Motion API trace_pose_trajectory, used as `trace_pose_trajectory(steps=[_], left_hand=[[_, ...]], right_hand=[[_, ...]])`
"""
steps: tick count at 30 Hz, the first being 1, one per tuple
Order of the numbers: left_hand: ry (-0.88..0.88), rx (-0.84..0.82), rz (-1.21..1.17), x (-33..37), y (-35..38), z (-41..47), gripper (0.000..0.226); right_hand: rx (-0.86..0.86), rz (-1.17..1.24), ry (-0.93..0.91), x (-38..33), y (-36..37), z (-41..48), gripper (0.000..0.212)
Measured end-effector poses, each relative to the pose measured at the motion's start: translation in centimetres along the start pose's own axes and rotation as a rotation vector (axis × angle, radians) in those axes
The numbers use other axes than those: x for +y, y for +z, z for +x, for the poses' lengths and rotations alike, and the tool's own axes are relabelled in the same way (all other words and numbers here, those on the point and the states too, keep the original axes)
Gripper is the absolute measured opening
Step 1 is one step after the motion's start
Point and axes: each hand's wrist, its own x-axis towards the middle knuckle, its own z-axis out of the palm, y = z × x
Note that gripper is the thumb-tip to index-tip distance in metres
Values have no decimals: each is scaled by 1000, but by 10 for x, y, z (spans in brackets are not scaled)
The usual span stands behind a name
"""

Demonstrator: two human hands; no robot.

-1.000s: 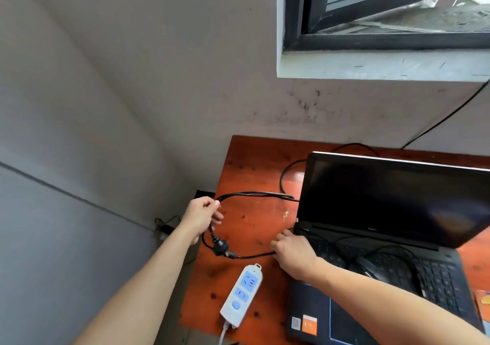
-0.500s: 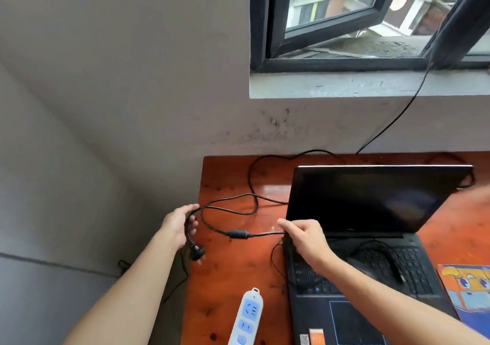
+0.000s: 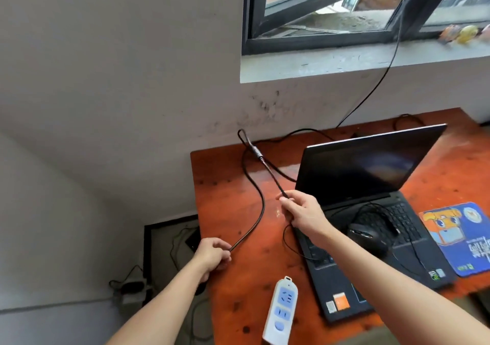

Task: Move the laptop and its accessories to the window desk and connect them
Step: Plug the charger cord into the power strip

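Cable (image 3: 261,199) now pulled taut left of laptop (image 3: 371,212), gripped in left hand (image 3: 212,254) and right hand (image 3: 299,212); plug still not in power strip (image 3: 281,310).

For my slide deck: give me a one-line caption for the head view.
Both hands, left hand and right hand, stretch a black power cable over the orange desk beside the open laptop.

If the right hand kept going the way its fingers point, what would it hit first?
Probably the wall behind the desk. The right hand points up-left along the black cable; only bare desktop shows in between, though depth is unclear.
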Motion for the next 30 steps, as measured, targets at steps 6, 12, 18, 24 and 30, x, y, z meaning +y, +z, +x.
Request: trace_pose_trajectory(steps=[6, 12, 18, 24, 30], left_hand=[[74, -31, -385, 51, 0, -4, 12], [105, 85, -76, 47, 18, -4, 19], [182, 326, 175, 45, 37, -12, 18], [-64, 127, -218, 40, 45, -9, 24], [-41, 292, -306, 28, 31, 0, 39]], right_hand=[[-14, -569, -81, 37, -9, -26, 15], [-82, -750, 2, 71, -12, -54, 19], [-120, -778, -156, 78, 3, -65, 29], [-257, -767, -228, 84, 9, -65, 29], [70, -857, -53, 94, -37, -14, 25]])
